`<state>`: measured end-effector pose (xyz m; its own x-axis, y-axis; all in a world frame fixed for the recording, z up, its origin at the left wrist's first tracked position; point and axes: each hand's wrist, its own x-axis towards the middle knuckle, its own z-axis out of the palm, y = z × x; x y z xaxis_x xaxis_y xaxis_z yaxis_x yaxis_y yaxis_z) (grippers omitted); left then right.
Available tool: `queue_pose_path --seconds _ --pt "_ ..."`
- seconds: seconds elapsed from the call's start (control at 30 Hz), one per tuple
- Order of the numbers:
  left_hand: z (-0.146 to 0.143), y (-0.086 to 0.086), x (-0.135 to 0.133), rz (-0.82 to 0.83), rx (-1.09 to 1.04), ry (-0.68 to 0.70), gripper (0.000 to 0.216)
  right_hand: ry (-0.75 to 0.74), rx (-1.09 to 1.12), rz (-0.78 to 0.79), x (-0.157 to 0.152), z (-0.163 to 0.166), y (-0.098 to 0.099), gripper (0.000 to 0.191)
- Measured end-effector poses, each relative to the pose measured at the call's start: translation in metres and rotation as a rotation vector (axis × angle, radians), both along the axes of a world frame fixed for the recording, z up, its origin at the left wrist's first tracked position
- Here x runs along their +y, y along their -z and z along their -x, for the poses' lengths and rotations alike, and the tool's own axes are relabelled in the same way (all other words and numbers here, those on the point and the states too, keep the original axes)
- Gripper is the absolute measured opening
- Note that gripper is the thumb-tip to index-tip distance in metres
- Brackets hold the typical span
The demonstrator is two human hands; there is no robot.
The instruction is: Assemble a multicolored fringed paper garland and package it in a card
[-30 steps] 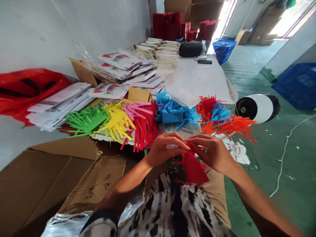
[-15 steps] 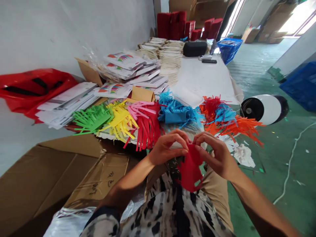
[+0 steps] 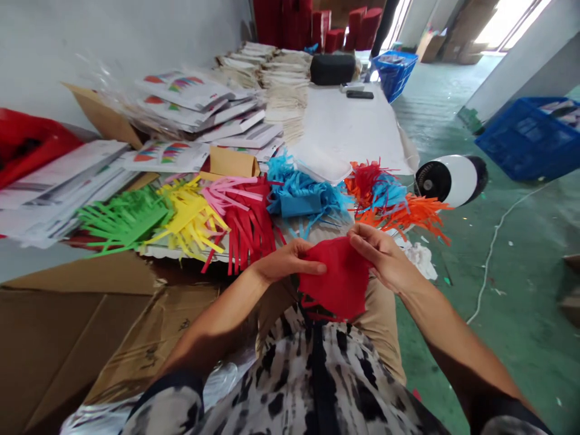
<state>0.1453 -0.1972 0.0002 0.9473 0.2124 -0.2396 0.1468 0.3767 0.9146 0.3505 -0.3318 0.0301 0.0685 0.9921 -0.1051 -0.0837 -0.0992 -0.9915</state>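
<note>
Both hands hold a red paper piece (image 3: 338, 281) spread over the lap, just short of the bench (image 3: 348, 130) edge. The left hand (image 3: 285, 263) has its fingers closed on the sheet's left edge, thumb on top; the right hand (image 3: 383, 257) pinches the upper right corner. The step looks like opening the sheet out flat. Pulling further calls for a light, even grip, since thin paper may tear. A red fringe bundle (image 3: 249, 226) and a blue fringe bundle (image 3: 299, 196) lie just beyond.
</note>
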Motion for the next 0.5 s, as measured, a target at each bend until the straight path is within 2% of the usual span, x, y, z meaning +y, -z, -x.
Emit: queue_pose_path --seconds 0.07,0.17,0.23,0.33,0.43,0.5 --pt "0.002 -0.005 0.003 0.01 0.011 -0.059 0.042 -0.074 0.108 0.098 -0.001 0.001 0.007 0.055" --pt "0.005 -0.006 0.007 0.045 0.032 -0.008 0.042 -0.124 0.096 0.203 -0.006 -0.004 0.014 0.056" --pt "0.007 -0.004 0.009 0.086 0.04 0.049 0.042 -0.087 -0.024 0.196 -0.01 -0.013 0.012 0.049" --pt "0.01 -0.004 0.017 0.107 0.053 0.088 0.046 -0.042 -0.304 0.082 -0.014 -0.033 0.001 0.045" --pt "0.019 -0.014 0.039 -0.031 0.148 0.098 0.05 -0.018 -0.504 0.004 -0.01 -0.048 -0.008 0.041" --pt "0.028 -0.025 0.059 -0.215 0.227 0.069 0.053 -0.01 -0.55 0.004 -0.003 -0.054 -0.002 0.038"
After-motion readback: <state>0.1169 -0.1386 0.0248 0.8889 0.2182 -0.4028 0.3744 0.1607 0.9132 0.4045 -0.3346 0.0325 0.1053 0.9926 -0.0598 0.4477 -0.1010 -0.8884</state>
